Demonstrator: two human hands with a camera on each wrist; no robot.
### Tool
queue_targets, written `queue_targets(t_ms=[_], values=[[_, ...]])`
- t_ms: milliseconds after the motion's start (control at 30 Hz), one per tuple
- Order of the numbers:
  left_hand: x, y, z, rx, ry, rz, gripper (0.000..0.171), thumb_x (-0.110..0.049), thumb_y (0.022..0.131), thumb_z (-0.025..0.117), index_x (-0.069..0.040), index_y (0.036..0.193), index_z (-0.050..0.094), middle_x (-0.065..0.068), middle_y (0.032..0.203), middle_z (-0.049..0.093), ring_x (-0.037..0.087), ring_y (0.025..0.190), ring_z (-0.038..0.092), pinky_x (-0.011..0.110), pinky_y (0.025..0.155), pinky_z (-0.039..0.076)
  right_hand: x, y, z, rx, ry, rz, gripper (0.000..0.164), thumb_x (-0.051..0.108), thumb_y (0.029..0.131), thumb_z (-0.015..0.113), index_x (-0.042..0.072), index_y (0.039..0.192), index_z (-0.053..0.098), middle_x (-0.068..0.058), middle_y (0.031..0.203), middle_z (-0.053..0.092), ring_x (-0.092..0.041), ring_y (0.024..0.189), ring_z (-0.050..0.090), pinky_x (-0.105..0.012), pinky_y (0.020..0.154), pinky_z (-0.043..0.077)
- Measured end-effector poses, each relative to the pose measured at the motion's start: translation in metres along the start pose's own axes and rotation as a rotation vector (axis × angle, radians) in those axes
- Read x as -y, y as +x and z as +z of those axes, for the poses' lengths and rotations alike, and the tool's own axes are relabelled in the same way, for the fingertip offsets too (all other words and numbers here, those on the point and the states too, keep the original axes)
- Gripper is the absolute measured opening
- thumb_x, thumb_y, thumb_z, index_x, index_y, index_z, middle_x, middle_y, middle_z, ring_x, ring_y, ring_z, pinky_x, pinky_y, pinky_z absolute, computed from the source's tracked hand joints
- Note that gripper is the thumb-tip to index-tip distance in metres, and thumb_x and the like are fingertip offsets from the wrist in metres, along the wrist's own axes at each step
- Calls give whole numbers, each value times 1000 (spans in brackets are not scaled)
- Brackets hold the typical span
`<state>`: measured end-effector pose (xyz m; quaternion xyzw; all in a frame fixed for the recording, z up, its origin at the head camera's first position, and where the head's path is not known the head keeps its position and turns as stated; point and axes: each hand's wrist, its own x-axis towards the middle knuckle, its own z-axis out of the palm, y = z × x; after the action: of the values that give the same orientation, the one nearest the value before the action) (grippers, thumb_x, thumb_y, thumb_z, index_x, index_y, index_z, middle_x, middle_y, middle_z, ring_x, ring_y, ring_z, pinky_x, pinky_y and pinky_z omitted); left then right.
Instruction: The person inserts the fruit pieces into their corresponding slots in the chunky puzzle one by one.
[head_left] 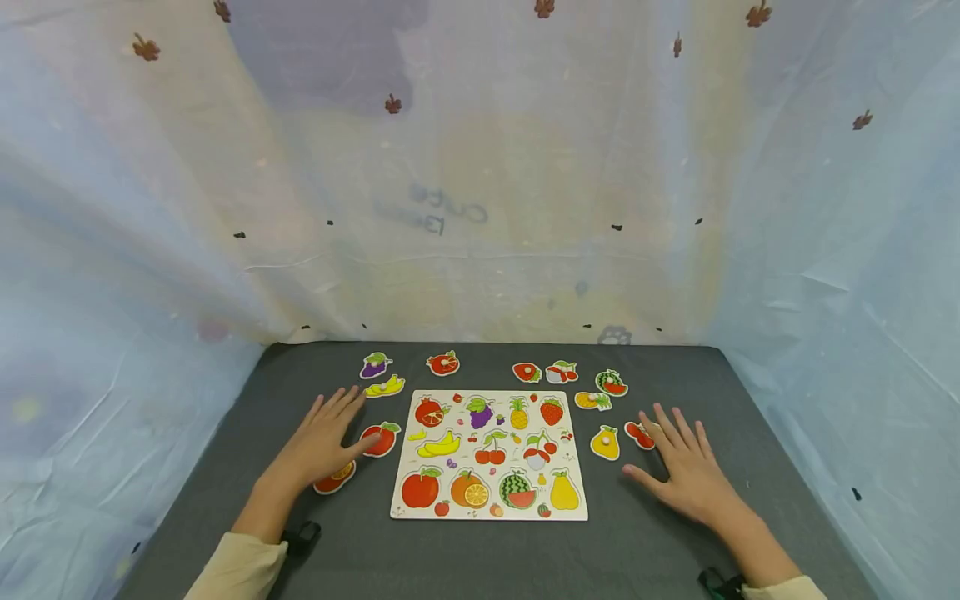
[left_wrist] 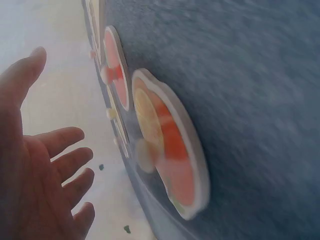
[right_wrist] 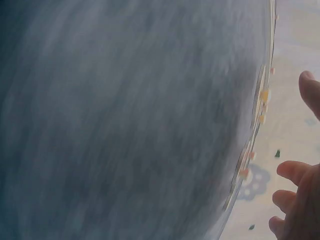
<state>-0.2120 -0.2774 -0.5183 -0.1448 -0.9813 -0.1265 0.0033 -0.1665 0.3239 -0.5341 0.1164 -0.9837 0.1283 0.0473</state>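
A white fruit puzzle board (head_left: 489,508) lies on the grey table, printed with several fruits. My left hand (head_left: 318,442) is spread open over the table left of it, holding nothing. Its thumb overlaps the apple piece (head_left: 384,437) in the head view, and the orange piece (head_left: 341,475) shows below the palm. In the left wrist view the orange piece (left_wrist: 177,160) has a round knob. The banana piece (head_left: 386,386) lies beyond the fingertips. Right of the board my right hand (head_left: 693,475) is also spread, fingers apart and holding nothing, near the cherry piece (head_left: 637,435) and pear piece (head_left: 605,443).
Along the back lie a grape piece (head_left: 374,365), a pomegranate piece (head_left: 443,363), a strawberry piece (head_left: 527,372), a red-and-white fruit piece (head_left: 562,372) and a watermelon piece (head_left: 612,383). A yellow-orange piece (head_left: 591,401) sits near the board's right corner. A pale patterned curtain (head_left: 480,275) surrounds the table.
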Motion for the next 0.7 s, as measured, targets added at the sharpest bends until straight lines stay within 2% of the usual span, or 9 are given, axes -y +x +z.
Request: queue_targets(t_ms=[367, 533, 700], values=[[-11, 20, 5, 28, -5, 20, 90, -60, 101, 67, -2, 165, 40, 22, 174, 29, 46, 161, 23, 66, 130, 10, 26, 1, 6, 17, 46, -64, 102, 74, 94, 67, 11, 168, 36, -19, 177, 23, -46, 162, 18, -63, 131, 5], [-15, 30, 6, 29, -36, 44, 91, -58, 101, 68, -5, 167, 36, 20, 174, 30, 43, 161, 25, 66, 130, 10, 41, 2, 7, 40, 58, -92, 105, 75, 92, 69, 10, 168, 36, -18, 176, 25, -46, 162, 20, -66, 129, 13], [-22, 39, 5, 30, -56, 74, 89, -56, 102, 67, -5, 167, 36, 21, 173, 31, 42, 161, 27, 65, 130, 11, 54, 5, 9, 69, 70, -103, 106, 75, 91, 69, 11, 169, 35, -16, 177, 25, -44, 163, 20, -68, 129, 15]])
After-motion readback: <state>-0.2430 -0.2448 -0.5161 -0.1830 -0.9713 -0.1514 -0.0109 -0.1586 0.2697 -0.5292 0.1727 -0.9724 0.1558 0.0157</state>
